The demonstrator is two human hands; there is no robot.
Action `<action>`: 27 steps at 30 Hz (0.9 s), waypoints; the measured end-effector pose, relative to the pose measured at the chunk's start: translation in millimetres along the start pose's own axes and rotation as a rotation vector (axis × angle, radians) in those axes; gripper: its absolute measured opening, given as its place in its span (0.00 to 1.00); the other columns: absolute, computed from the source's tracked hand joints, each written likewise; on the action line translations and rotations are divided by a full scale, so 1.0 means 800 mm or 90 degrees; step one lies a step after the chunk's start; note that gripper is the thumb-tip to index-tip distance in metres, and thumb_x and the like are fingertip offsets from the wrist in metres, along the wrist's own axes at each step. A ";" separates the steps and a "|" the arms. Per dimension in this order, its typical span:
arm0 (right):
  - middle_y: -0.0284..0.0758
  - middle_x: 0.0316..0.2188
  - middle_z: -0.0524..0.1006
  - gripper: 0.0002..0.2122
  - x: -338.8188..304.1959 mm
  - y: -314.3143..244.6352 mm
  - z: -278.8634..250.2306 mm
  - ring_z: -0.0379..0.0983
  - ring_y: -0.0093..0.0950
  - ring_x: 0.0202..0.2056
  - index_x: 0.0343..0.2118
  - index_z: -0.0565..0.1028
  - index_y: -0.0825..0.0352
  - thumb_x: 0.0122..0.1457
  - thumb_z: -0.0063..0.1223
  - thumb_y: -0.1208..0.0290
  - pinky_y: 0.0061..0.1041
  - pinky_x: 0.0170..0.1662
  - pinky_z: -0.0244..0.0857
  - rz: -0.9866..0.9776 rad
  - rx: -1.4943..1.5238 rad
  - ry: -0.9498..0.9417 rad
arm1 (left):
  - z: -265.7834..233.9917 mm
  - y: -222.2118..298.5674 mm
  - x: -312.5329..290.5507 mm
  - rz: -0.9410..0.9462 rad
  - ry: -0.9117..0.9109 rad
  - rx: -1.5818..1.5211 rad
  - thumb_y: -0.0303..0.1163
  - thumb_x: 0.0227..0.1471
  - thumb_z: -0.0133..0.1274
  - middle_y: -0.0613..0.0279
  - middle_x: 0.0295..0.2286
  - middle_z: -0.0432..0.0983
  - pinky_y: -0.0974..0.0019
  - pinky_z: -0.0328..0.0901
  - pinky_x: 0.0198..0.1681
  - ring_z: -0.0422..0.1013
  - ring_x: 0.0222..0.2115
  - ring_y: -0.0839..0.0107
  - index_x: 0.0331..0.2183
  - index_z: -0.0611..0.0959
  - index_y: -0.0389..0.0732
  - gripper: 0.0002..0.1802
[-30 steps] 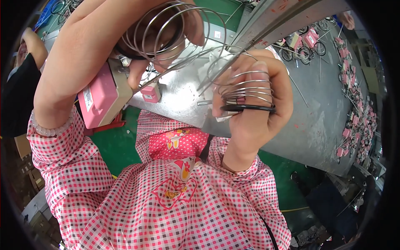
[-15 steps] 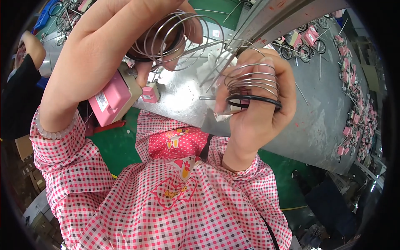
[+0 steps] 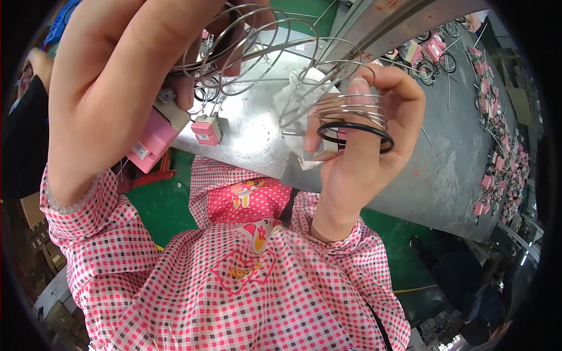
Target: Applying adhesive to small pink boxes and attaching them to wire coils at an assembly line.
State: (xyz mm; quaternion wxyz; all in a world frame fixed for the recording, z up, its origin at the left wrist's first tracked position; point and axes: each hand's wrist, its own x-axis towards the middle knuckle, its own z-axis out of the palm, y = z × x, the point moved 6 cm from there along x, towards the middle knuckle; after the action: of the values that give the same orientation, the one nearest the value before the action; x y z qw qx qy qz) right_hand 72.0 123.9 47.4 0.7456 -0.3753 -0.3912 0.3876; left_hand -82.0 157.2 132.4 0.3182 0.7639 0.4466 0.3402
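At the upper left, my left hand is closed around a coil of thin metal tube, whose loops spread out to its right. Against that palm hangs a pink and beige box, partly hidden by the hand. My right hand curls round a second bundle of metal loops, with fingers passing through them and a black ring below. Under its fingers shows part of a beige box. Metal strands run between the two hands; which coil each belongs to, I cannot tell.
A small pink and beige box sits on the metal table, near crumpled white paper. A metal post rises just beyond my right hand. Many similar boxes with coils line the right side. Another person's arm is at far left.
My left hand has risen and moved left with its coil and box, and the loops between the hands are spread wider. My right hand has shifted slightly upward, its fingers a little looser.
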 end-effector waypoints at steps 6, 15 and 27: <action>0.43 0.22 0.70 0.04 -0.003 0.008 0.001 0.62 0.22 0.10 0.31 0.62 0.72 0.53 0.42 0.79 0.18 0.10 0.55 0.076 0.030 -0.008 | 0.002 0.011 -0.006 0.139 -0.002 0.192 0.35 0.54 0.32 0.57 0.29 0.71 0.76 0.58 0.31 0.66 0.25 0.75 0.33 0.73 0.28 0.20; 0.41 0.23 0.70 0.06 -0.003 0.019 0.005 0.58 0.20 0.07 0.29 0.64 0.70 0.55 0.43 0.73 0.17 0.15 0.55 0.148 0.201 0.020 | 0.021 0.015 -0.035 0.254 0.027 0.280 0.42 0.51 0.44 0.47 0.33 0.71 0.66 0.62 0.38 0.70 0.32 0.63 0.39 0.68 0.26 0.25; 0.36 0.23 0.70 0.10 0.002 0.005 0.024 0.54 0.17 0.07 0.27 0.67 0.72 0.56 0.43 0.68 0.17 0.18 0.57 0.179 0.270 0.005 | 0.031 0.025 -0.066 0.330 0.106 0.321 0.33 0.45 0.53 0.30 0.35 0.67 0.65 0.66 0.36 0.69 0.36 0.53 0.45 0.62 0.29 0.28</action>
State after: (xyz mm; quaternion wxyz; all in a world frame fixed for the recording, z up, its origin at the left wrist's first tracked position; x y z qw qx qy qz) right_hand 55.1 131.7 52.4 0.7480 -0.2627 -0.2419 0.5594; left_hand -72.4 97.0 121.6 -0.0141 0.8758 0.3326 0.3494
